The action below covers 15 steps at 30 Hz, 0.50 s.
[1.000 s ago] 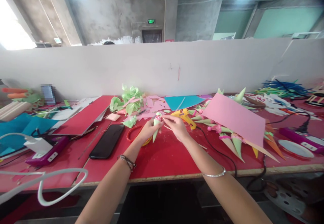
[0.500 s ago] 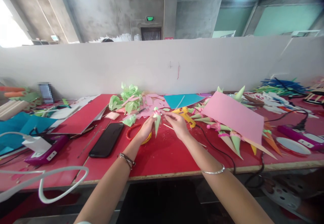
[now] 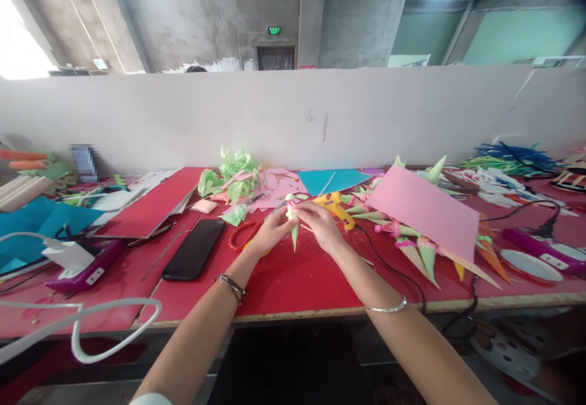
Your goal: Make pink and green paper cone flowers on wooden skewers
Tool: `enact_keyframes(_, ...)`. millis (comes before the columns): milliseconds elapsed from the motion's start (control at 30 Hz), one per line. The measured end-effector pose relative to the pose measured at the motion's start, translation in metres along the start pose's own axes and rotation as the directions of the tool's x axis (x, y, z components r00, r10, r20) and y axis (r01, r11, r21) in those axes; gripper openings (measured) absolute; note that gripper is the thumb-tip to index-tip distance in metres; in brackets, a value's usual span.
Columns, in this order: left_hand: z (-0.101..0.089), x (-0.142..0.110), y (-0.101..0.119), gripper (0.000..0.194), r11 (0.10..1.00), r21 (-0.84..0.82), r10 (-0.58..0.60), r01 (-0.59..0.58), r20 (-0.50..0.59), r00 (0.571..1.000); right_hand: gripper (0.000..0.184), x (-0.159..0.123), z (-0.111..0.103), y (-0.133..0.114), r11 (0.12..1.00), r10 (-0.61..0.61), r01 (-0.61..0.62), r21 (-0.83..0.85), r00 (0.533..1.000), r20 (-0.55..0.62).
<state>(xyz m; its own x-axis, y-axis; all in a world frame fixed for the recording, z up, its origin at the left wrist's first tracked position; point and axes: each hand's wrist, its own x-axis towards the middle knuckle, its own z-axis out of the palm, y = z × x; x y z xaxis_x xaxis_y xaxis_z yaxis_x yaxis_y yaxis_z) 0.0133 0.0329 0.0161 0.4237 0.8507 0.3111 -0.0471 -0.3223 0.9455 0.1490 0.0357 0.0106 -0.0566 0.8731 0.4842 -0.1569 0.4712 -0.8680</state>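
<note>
My left hand (image 3: 273, 232) pinches a small pale green paper cone (image 3: 295, 238), held point down above the table. A pink trim and a light green ball top the cone. The fingers of my right hand (image 3: 321, 224) are closed at the cone's upper edge, on its right side; their tips partly cover the trim. Just beyond my right hand lies a yellow glue gun (image 3: 337, 210). Scissors with red and yellow handles (image 3: 242, 236) rest on the table, partly behind my left hand.
A black phone (image 3: 195, 250) lies left on the red table (image 3: 302, 295). Green tissue paper (image 3: 238, 173) and pink scraps (image 3: 279, 184) are at the back. To the right, a pink sheet (image 3: 425, 210) covers several paper cones (image 3: 428, 258). Power strips (image 3: 544, 249) stand at both sides.
The cone and my left hand have shifted slightly right. My right hand's fingertips, which were just beside the cone, now meet its top.
</note>
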Motion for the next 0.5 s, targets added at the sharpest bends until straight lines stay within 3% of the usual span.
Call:
enact_keyframes(133,0.000,0.000,0.000,0.042,0.999,0.035,-0.002,0.002,-0.011,1.000,0.019,-0.002,0.000,-0.002,0.998,0.023,-0.021,-0.067,1.000,0.018)
enact_keyframes(333,-0.003,0.001,-0.008,0.032,0.999,0.049,-0.001,0.000,0.003,1.000,0.017,0.000,-0.001,-0.002,0.991,-0.052,0.056,-0.120,0.998,0.029)
enact_keyframes(500,-0.004,0.002,-0.009,0.027,0.997,0.069,0.021,-0.019,-0.020,1.000,0.018,0.000,-0.002,0.001,0.998,0.050,-0.050,-0.028,0.998,0.023)
